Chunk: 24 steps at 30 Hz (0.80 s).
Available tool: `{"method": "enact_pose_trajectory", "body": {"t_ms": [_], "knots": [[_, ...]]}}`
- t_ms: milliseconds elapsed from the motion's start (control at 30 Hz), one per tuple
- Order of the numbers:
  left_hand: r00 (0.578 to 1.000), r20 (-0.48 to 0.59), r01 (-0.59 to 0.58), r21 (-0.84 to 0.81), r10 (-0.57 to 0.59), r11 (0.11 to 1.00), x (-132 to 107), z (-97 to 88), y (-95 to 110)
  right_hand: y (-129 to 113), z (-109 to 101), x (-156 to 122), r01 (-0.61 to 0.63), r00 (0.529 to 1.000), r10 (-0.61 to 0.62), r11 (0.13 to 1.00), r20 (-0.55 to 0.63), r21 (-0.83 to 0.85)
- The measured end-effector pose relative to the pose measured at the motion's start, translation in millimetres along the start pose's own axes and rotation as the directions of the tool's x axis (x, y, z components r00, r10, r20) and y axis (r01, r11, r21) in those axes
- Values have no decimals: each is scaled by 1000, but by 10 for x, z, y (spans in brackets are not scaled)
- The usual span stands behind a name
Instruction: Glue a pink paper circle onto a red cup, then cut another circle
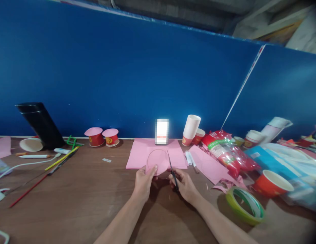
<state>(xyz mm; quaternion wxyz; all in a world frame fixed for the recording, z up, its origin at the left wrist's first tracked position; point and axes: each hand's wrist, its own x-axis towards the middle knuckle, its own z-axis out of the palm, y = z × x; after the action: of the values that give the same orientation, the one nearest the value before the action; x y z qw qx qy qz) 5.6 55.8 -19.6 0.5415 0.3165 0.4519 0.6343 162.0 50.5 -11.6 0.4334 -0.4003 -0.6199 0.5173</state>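
Between the thumb and fingers of my left hand (144, 183) is a piece of pink paper (158, 162) with a circle outlined on it; its lower edge looks rounded. My right hand (184, 185) grips a pair of scissors (173, 174) with dark handles. The blades point away from me, along the right edge of the paper piece. Behind both hands a stack of pink sheets (137, 154) lies on the brown table. How far apart the blades are is unclear.
Two red cups (96, 138) topped with pink discs stand by the blue partition (122, 67). A black bottle (42, 125) leans at left. To the right are stacked paper cups (191, 127), a red plastic bag (224, 149), pink scraps (211, 167), an orange cup (268, 185) and yellow-green tape (235, 205).
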Motion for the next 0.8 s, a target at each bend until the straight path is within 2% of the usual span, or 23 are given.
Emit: {"method": "enact_pose_trajectory", "body": {"t_ms": [333, 800], "knots": [[1000, 18, 17, 50, -18, 999, 10, -12, 29, -6, 0, 5, -19, 1000, 19, 1000, -12, 15], [999, 34, 20, 39, -22, 999, 9, -10, 17, 0, 1, 6, -20, 1000, 20, 1000, -24, 9]]}}
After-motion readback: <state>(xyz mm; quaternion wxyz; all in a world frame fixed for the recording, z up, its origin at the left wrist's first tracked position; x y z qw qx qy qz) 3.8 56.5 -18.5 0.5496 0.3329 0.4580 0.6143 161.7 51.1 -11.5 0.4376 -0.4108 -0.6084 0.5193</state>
